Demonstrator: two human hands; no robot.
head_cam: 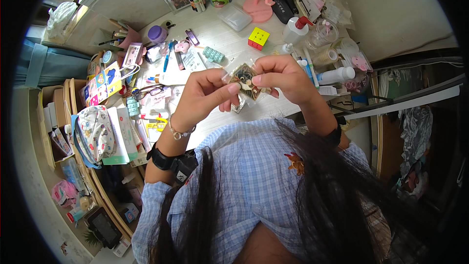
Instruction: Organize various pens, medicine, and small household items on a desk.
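Observation:
Both my hands hold a small, dark, gold-edged decorated item (246, 79) in a clear plastic wrapper above the desk. The thumb and fingers of my left hand (210, 93) pinch its left side. On the right, my right hand (285, 77) grips the wrapper's upper corner and edge between thumb and fingers. Another small shiny piece (238, 108) shows just under my left fingers; what it is, I cannot tell. Beyond my hands a puzzle cube (258, 38) with a yellow top rests on the white desk (234, 46).
Eyeglasses (149, 91), yellow-handled scissors (158, 124) and a blue pen (168, 57) lie among clutter at left, near a patterned pouch (96, 134). A clear plastic box (235, 17), pink phone stand (258, 7), red-topped pump bottle (296, 29) and white bottle (336, 76) stand at the back and right.

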